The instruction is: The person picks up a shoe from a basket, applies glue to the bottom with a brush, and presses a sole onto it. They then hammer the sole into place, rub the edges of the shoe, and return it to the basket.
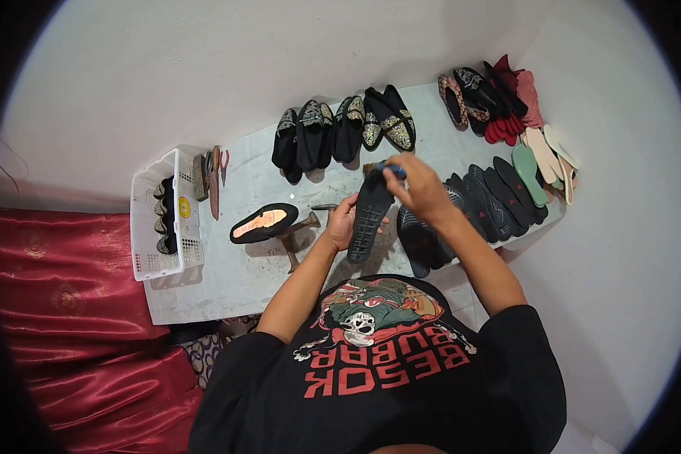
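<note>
My left hand (343, 224) is closed around a black shoe sole (365, 233), its gridded side facing up, held tilted over the table. My right hand (418, 188) pinches a small tool with a blue handle (396, 172) at the sole's far end. It looks like a brush, though its tip is hard to make out. To the left, a black shoe (278, 215) with a pale inside rests by a metal shoe stand (290, 247). A hammer (325, 206) lies partly hidden behind my left hand.
Black soles (473, 204) line the right side of the table, near green and cream insoles (528, 170). Patterned shoes (314, 136) stand along the back. A white basket (151, 261) holds more shoes at left, beside pliers (224, 165) and a knife (214, 193).
</note>
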Tool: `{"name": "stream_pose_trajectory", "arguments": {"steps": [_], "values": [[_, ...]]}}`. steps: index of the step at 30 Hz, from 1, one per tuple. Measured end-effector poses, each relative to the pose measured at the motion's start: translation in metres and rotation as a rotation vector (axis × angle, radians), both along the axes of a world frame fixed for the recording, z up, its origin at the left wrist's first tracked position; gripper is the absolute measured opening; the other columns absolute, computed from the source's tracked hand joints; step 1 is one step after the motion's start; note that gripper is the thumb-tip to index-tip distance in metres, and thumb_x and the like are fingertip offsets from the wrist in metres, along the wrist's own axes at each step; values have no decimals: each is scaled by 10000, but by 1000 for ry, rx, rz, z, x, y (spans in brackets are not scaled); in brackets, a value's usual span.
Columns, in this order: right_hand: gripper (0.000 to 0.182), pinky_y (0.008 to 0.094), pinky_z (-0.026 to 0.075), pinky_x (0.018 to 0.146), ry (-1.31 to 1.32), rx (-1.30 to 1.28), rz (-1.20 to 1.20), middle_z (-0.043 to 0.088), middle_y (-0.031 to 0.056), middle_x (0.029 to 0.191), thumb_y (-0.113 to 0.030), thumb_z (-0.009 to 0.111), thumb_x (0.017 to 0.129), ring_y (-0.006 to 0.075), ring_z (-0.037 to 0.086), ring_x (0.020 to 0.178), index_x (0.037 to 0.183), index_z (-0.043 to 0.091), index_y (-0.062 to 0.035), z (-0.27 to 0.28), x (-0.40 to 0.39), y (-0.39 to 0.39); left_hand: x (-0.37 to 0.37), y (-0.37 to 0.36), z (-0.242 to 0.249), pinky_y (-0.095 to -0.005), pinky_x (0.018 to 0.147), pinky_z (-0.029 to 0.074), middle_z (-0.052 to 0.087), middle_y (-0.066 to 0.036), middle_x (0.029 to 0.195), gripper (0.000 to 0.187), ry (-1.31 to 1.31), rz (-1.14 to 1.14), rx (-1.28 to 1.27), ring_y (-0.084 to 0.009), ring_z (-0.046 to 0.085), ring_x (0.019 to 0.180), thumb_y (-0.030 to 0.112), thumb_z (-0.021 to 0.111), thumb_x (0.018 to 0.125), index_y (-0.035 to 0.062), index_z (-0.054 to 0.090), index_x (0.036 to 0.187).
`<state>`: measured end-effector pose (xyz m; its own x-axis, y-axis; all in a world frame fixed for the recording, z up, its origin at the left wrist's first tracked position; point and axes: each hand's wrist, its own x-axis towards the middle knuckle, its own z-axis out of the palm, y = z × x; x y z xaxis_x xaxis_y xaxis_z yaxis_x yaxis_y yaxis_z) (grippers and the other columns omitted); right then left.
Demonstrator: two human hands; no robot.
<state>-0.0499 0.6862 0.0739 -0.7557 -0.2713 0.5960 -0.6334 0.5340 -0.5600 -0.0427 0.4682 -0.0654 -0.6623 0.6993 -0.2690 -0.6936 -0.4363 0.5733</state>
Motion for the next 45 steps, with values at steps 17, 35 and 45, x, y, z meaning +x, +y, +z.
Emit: {"name": "stream_pose_trajectory", "arguments": {"steps": [17, 35, 45], "values": [[206, 432, 535, 724, -35, -66, 37, 658, 170, 917, -150, 684, 962, 370, 670, 802, 1080, 611, 3, -6, 14, -14, -5, 2, 11, -406, 859, 587, 722, -215, 1133, 715, -99, 97, -2, -300, 725, 901, 575, 252, 1060, 38, 599, 1380], [163, 398, 541, 744, -125, 44, 71, 672, 177, 893, -121, 672, 970, 360, 684, 789, 1069, 624, 0, -6, 9, 18, -9, -9, -6, -398, 828, 600, 732, -233, 1094, 742, -36, 15, 9, -303, 735, 880, 587, 223, 1067, 32, 590, 1396], [217, 417, 547, 687, -81, -14, -83, 688, 167, 864, -176, 696, 964, 352, 700, 767, 1080, 618, -11, 4, 6, 20, -5, 5, 0, -413, 847, 592, 724, -241, 1098, 724, 6, -8, 49, -312, 727, 910, 571, 217, 1072, 35, 585, 1392]]}}
